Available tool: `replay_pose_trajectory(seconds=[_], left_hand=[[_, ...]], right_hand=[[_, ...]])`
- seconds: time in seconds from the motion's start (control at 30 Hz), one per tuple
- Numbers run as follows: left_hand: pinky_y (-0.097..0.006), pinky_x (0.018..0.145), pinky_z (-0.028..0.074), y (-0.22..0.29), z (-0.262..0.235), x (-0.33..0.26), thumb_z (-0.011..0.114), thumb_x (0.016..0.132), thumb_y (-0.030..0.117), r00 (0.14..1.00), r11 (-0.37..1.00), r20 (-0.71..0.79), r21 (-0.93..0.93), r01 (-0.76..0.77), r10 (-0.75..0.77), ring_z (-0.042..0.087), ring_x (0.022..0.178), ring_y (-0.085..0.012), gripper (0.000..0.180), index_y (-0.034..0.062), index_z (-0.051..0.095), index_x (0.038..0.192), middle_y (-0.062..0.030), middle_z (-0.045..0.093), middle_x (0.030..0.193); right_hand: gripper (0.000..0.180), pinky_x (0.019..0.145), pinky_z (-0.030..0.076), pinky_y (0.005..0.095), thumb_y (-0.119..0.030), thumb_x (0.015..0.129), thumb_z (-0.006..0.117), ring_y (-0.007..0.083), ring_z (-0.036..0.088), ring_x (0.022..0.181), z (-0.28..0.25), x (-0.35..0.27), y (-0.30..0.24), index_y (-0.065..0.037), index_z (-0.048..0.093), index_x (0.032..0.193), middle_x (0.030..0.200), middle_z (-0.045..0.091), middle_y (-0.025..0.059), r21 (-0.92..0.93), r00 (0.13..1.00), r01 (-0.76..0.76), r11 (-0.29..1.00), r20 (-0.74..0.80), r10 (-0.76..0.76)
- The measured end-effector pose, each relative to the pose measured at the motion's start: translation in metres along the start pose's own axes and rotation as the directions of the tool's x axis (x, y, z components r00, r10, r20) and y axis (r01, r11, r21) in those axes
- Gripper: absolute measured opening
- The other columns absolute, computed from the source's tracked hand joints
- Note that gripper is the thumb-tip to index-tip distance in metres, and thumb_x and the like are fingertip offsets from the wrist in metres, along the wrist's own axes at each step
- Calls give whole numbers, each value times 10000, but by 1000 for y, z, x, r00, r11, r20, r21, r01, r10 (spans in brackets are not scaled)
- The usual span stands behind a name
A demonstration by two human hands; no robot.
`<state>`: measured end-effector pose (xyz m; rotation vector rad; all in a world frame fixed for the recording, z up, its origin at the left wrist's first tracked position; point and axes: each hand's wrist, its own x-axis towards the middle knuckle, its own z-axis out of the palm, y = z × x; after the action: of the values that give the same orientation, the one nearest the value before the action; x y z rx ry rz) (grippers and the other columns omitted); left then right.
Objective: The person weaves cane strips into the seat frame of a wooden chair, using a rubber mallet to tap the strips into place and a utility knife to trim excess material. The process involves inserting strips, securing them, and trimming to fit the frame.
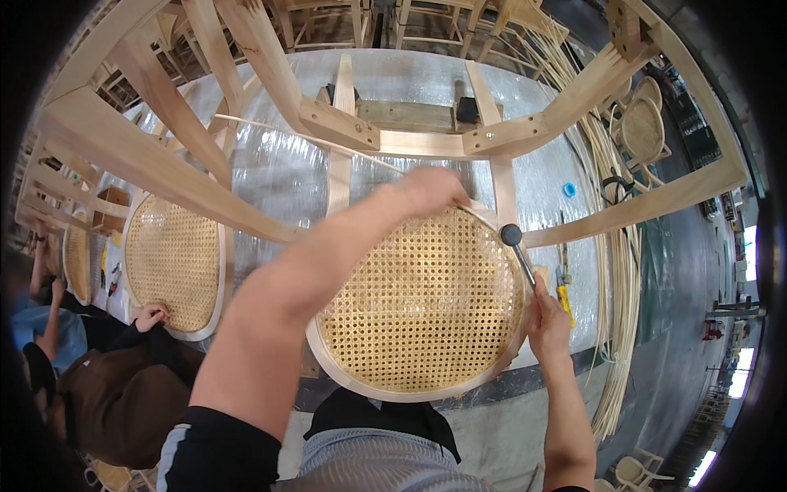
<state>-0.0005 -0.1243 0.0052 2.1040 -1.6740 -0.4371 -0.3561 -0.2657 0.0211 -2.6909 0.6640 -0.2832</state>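
Note:
A round chair seat (328,348) with a pale wood rim lies in front of me, filled with woven cane webbing (418,303). My left hand (430,193), slightly blurred, is closed at the seat's far rim on a thin cane strip (352,152). The strip's loose end trails off to the far left; past my fingers it follows the rim rightward. In my right hand (549,320), at the seat's right edge, is a hammer (523,266) with a metal shaft. Its round black head (511,235) is over the rim near the strip.
Wooden chair legs and rails (422,144) arch around the seat. The table (279,197) is covered in clear plastic. To the right are a yellow-handled tool (564,297), a blue ring (569,189) and long cane bundles (611,312). Another person (123,394) sits left beside another caned seat (172,262).

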Motion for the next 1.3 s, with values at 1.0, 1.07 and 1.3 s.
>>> replay_pose_trajectory(seconds=[1.0, 1.07, 1.3], left_hand=[[-434, 844, 604, 5, 7, -33, 631, 981, 146, 999, 985, -36, 169, 32, -26, 696, 1061, -263, 478, 365, 712, 1397, -39, 629, 1124], [-439, 849, 604, 5, 7, -34, 623, 980, 126, 999, 980, -30, 196, 23, -18, 695, 1062, -263, 497, 365, 703, 1408, -48, 623, 1126], [-443, 887, 597, 7, 4, -31, 617, 985, 118, 999, 964, -5, 264, -44, 47, 680, 1086, -282, 492, 353, 690, 1410, -65, 601, 1129]], right_hand=[[517, 805, 558, 363, 15, 1037, 598, 308, 710, 845, -5, 1, 9, -69, 576, 1547, 953, 707, 216, 253, 995, -80, 964, 84, 60], [525, 811, 559, 360, 12, 1030, 609, 307, 714, 856, -12, 5, 1, -68, 577, 1547, 959, 711, 216, 263, 997, -69, 962, 60, 55], [558, 707, 548, 393, -22, 1005, 663, 314, 683, 737, -14, 20, -2, -133, 592, 1548, 839, 672, 183, 41, 991, 130, 991, -2, -130]])
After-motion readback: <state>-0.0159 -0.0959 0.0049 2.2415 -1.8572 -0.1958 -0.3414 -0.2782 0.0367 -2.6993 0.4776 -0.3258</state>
